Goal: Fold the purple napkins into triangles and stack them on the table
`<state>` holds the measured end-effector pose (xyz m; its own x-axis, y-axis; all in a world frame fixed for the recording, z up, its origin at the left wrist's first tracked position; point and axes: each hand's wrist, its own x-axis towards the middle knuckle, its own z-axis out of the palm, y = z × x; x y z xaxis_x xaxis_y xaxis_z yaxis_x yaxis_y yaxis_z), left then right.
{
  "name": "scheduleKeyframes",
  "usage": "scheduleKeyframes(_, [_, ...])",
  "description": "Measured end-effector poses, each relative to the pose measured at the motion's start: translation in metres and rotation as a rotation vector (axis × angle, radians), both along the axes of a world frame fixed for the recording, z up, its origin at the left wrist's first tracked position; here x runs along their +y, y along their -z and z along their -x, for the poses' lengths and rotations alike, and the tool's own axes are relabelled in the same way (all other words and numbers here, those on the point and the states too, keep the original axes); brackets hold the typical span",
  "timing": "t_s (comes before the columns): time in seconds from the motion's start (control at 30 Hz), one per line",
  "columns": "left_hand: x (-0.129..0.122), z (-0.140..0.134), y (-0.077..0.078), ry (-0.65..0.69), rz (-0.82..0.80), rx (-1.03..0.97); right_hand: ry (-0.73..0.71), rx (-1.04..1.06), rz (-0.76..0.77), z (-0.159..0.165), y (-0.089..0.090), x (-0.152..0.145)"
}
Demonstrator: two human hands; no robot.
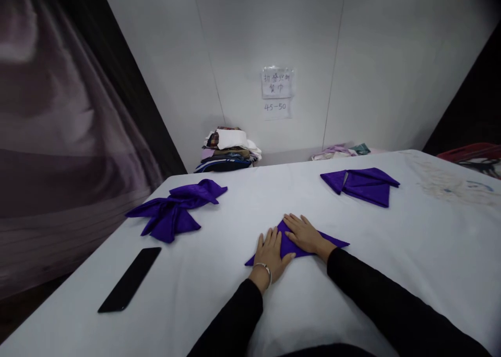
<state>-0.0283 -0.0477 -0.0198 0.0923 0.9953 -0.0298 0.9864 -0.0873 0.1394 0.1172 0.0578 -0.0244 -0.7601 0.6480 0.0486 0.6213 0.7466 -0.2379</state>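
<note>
A purple cloth napkin [291,248], folded into a flat triangle, lies on the white-covered table in front of me. My left hand [271,252] rests flat on its left part, fingers stretched out, with a bracelet [266,270] round the wrist. Across its upper right part lies my right hand [303,234], palm down and fingers extended. Both hands cover much of the cloth; its pointed ends show at the left and right.
Loose, crumpled purple cloth [176,208] lies at the left, above a flat black rectangular object [131,278]. A folded purple cloth [364,185] sits at the back right. Stacked clothes [229,151] and a paper sign [277,85] are behind the table [203,294].
</note>
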Motion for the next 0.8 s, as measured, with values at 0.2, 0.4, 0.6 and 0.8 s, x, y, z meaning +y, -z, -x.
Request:
scheduleKeyframes(0.2, [-0.002,0.006,0.004,0.004,-0.011,0.002,0.026,0.002,0.028,0.005,-0.009,-0.005])
scheduleKeyframes(0.4, [0.001,0.003,0.002,0.004,0.0,0.007,-0.042,0.079,0.044,0.022,-0.013,-0.029])
scheduleKeyframes(0.6, [0.001,0.001,-0.002,-0.002,0.017,0.074,0.0,0.075,0.051,0.002,-0.005,-0.016])
scheduleKeyframes(0.8, [0.002,0.001,-0.001,-0.005,-0.003,0.089,0.133,0.032,-0.014,-0.047,0.001,0.009])
